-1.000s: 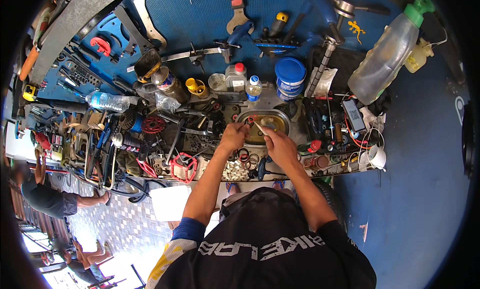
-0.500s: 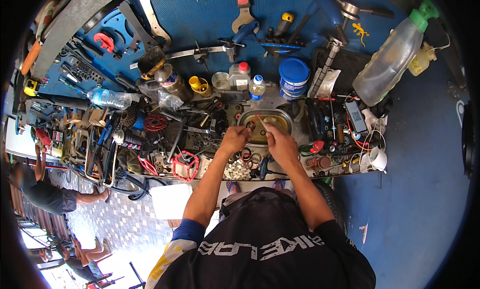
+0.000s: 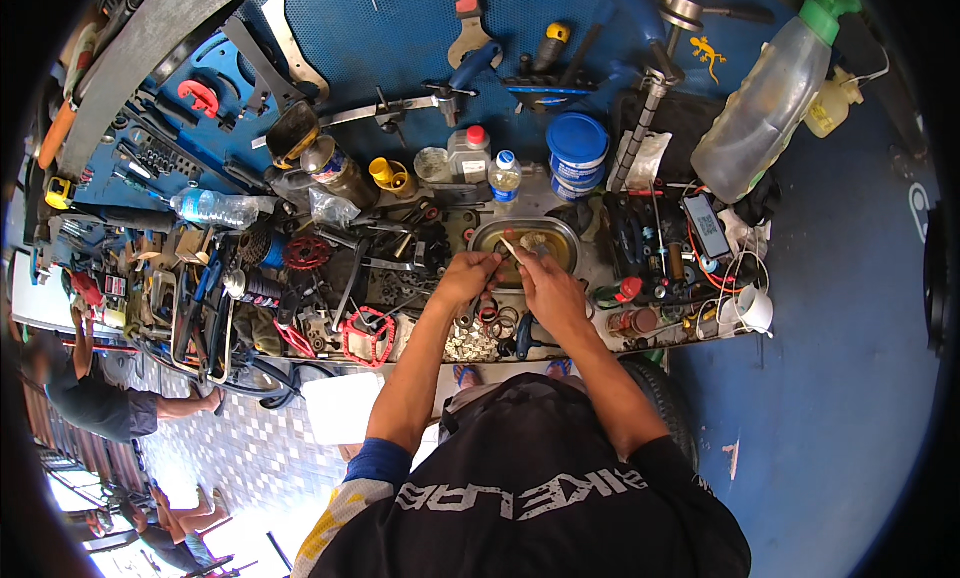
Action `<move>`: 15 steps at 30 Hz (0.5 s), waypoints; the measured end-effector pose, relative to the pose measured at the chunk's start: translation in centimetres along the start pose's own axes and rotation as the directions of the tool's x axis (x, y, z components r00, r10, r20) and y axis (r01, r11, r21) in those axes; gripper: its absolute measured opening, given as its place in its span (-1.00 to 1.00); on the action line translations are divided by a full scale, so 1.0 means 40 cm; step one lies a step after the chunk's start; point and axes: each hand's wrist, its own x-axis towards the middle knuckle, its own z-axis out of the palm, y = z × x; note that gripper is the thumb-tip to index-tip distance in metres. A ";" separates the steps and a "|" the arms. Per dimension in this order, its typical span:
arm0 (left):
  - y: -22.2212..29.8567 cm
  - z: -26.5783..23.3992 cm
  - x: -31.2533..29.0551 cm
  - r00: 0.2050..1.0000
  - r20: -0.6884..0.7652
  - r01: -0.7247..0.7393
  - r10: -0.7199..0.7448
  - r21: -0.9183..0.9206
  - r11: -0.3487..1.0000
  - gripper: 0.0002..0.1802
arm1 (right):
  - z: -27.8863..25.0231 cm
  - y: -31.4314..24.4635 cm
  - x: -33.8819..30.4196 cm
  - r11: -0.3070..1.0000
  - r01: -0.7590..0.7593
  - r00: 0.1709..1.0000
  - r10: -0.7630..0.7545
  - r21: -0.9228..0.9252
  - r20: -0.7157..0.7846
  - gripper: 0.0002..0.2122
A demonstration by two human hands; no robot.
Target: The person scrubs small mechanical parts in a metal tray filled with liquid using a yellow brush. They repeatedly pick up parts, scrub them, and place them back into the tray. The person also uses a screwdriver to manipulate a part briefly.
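Both my hands are over a shallow metal tray point(image 3: 576, 240) that holds yellowish liquid and a few small parts. My right hand point(image 3: 553, 293) grips a thin pale stick, perhaps a brush handle point(image 3: 512, 248), which points up and to the left. Close beside it, the fingers of my left hand point(image 3: 466, 280) are pinched together on a small part that I cannot make out. Several metal rings point(image 3: 497, 316) lie on the bench just below the hands. A blue-handled tool point(image 3: 525, 335) rests at the bench edge near my right wrist.
A red bicycle pedal point(image 3: 369, 336) lies left of my left forearm. Behind the tray stand a blue-lidded tub point(image 3: 577, 153) and a small bottle point(image 3: 505, 178). A phone point(image 3: 707, 227) and a white cup point(image 3: 754, 310) are at the right. Other people are at far left.
The pale stick has tilted further left, and my right hand has moved slightly left, nearer my left hand. The whole view has shifted slightly.
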 end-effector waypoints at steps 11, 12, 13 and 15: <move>-0.033 0.005 0.006 0.968 -0.217 -0.139 0.123 -0.064 0.988 -0.76 | -0.028 0.020 -0.017 0.981 -0.003 0.997 0.018 0.194 -0.079 -0.70; -0.042 0.009 0.004 0.965 -0.223 -0.147 0.135 -0.040 0.988 -0.71 | -0.037 0.007 -0.025 0.970 0.016 0.997 0.004 0.244 -0.081 -0.71; -0.050 0.011 0.001 0.962 -0.229 -0.155 0.147 -0.017 0.988 -0.65 | -0.039 -0.002 -0.032 0.955 0.035 0.996 -0.011 0.294 -0.085 -0.72; -0.057 0.012 -0.001 0.941 -0.263 -0.185 0.211 0.122 0.975 -0.58 | -0.038 -0.006 -0.029 0.950 0.056 0.997 -0.040 0.307 -0.059 -0.73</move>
